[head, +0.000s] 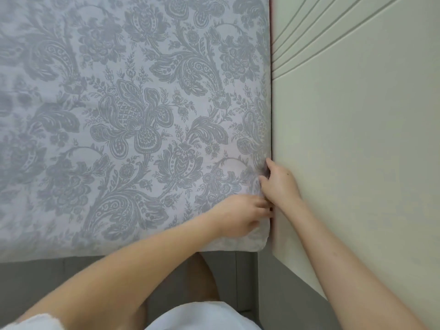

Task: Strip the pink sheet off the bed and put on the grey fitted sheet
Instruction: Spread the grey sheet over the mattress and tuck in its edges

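The grey fitted sheet (133, 120), printed with a darker floral pattern, was seen spread flat over the top of the bed and pulled down over the near corner of the mattress (260, 241), where the cloth was wrapped round the edge. The cream headboard (357, 139), marked with curved grooves at its upper part, was set directly against the right-hand edge of the mattress, with only a narrow dark gap left between them.

Both hands were placed at that gap, near the corner. The right hand (279, 184) was held over the mattress edge with its fingers (270, 164) bent down towards the gap and its thumb turned onto the top of the sheet; a small dark fold of the grey cloth was pinched between them. The left hand (240, 216) was laid on the sheet just beside it, touching the right wrist. Its fingers (262, 203) were curled towards the edge, but their tips were hidden, so it could not be told whether any cloth was held.

A thin pink-red strip (270, 25) was visible along the mattress edge at the far end; what it belonged to could not be made out. Below the mattress a grey bed base (71, 277) was seen, and a white garment (202, 315) at the bottom of the view.
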Motion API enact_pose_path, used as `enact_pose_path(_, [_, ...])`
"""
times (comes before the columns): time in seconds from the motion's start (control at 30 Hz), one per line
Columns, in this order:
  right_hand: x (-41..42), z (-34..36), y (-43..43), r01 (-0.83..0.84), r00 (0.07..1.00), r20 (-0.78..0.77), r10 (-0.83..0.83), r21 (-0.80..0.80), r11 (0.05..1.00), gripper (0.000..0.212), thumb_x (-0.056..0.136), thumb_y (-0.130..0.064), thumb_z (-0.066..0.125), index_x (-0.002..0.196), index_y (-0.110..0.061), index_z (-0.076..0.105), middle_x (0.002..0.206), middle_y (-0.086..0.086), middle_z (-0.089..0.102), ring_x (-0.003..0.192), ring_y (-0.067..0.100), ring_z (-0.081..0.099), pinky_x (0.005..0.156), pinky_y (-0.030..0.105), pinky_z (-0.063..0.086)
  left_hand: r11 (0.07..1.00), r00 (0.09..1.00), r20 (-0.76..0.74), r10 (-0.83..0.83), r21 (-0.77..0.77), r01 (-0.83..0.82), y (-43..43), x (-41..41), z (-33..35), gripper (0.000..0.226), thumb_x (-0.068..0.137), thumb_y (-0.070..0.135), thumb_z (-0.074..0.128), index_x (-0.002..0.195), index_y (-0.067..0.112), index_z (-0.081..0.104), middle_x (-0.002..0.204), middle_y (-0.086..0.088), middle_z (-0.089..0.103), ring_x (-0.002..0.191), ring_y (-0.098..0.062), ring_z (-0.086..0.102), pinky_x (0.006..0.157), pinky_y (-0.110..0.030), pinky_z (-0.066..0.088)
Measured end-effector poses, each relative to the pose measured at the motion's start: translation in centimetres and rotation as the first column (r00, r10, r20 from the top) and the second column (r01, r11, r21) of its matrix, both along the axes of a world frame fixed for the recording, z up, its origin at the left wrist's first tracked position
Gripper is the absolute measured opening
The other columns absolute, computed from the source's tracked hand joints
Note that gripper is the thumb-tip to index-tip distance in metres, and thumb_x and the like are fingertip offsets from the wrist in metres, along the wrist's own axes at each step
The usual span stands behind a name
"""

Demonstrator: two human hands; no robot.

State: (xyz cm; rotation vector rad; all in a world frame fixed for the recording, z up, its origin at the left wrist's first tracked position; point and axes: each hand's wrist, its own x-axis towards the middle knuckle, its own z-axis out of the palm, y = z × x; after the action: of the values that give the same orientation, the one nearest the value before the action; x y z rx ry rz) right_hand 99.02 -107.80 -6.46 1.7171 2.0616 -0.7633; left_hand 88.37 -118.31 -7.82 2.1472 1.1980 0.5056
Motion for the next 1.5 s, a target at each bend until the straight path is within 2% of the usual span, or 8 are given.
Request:
enact_pose_path(0.13, [-0.1,1.1,-4.3,-0.052,0.972,-0.213,0.101,0.225,0.973,0.075,0.091,-0.035,0.059,0.151,-0.015,0.019,0.153,0.009,0.03,0.141,0.024,0.028,0.111,0.034,0.027,0.897,0.85,-0.304,0.43,0.037,-0.44,-3.1,-6.5,1.8,0.054,0.082,0.051,0.054,0.128,0.023,0.056,0.143,-0.012,0.045,0.134,-0.036,0.038,0.108,-0.052,0.033])
enact_pose_path(0.33, [4.9,-3.6,-13.4,-0.189,0.977,-0.083,0.196,0.082,0.979,0.095,0.079,-0.073,0.035,0.145,-0.021,-0.006,0.157,0.012,-0.003,0.146,0.027,0.002,0.113,0.031,0.014,0.934,0.683,-0.73,-0.026,-0.261,-0.243,-12.1,-5.6,-1.8,0.108,0.086,0.056,0.053,0.133,0.035,-0.042,0.139,-0.025,-0.045,0.126,-0.053,-0.037,0.101,-0.072,-0.016])
enact_pose_path(0.5, [7.5,-2.0,-14.9,-0.125,0.963,0.221,0.154,-0.142,0.982,0.088,0.096,-0.022,0.051,0.147,-0.017,-0.021,0.153,0.017,0.027,0.122,0.032,0.051,0.092,0.039,0.048,0.969,0.781,-0.623,-0.034,-0.211,-0.126,-13.9,-3.9,-0.6,0.084,0.093,0.016,0.048,0.148,0.034,-0.013,0.148,-0.02,-0.033,0.132,-0.053,-0.028,0.107,-0.066,-0.014])
enact_pose_path(0.6, [5.1,0.4,-14.7,-0.162,0.93,0.346,0.122,0.089,0.983,0.057,0.096,-0.012,0.043,0.148,-0.007,0.023,0.13,0.012,0.055,0.108,0.031,0.058,0.079,0.036,0.048,0.966,0.88,-0.456,-0.134,-0.26,0.012,-13.5,-6.2,1.1,0.055,0.096,0.014,0.04,0.148,0.025,0.027,0.159,-0.005,-0.002,0.145,-0.032,-0.01,0.112,-0.041,-0.015])
enact_pose_path(0.77, [2.3,1.7,-16.5,-0.214,0.887,0.352,0.298,-0.258,0.942,0.078,0.093,-0.018,0.046,0.149,0.001,-0.004,0.158,0.018,0.001,0.145,0.031,0.014,0.115,0.036,0.025,0.955,0.896,-0.42,0.145,-0.177,-0.237,-15.2,-10.8,5.2,0.046,0.1,0.014,0.032,0.145,0.024,0.033,0.159,-0.003,0.011,0.147,-0.025,-0.001,0.118,-0.037,0.005])
enact_pose_path(0.9, [-2.4,6.8,-13.3,-0.361,0.798,0.432,0.42,-0.216,0.907,0.035,0.092,-0.011,0.041,0.124,-0.003,0.052,0.124,0.013,0.056,0.113,0.029,0.055,0.086,0.033,0.046,0.908,0.853,-0.438,0.283,-0.165,-0.386,-17.3,-15.6,8.9,0.043,0.1,0.014,0.034,0.141,0.024,0.041,0.157,-0.002,0.02,0.146,-0.024,0.009,0.116,-0.037,0.02])
enact_pose_path(1.13, [-17.9,16.1,-12.3,-0.537,0.792,0.263,0.552,-0.132,0.833,0.039,0.098,-0.023,0.044,0.061,-0.012,0.037,0.062,0.002,0.04,0.054,0.017,0.039,0.049,0.026,0.032,0.781,0.706,-0.482,0.518,-0.07,-0.621,-21.1,-24.1,17.7,0.036,0.098,0.014,0.04,0.13,0.02,0.054,0.145,-0.001,0.043,0.137,-0.02,0.033,0.105,-0.031,0.034])
enact_pose_path(1.5, [-42.1,31.3,-23.0,-0.847,0.526,-0.046,0.849,0.07,0.528,0.032,0.099,-0.03,0.045,0.107,-0.006,0.065,0.105,0.01,0.066,0.095,0.027,0.061,0.08,0.034,0.049,0.236,0.169,-0.394,0.903,0.129,-0.963,-34.3,-40.4,32.8,0.027,0.095,0.02,0.047,0.116,0.017,0.065,0.117,0.001,0.063,0.108,-0.019,0.056,0.081,-0.029,0.045])
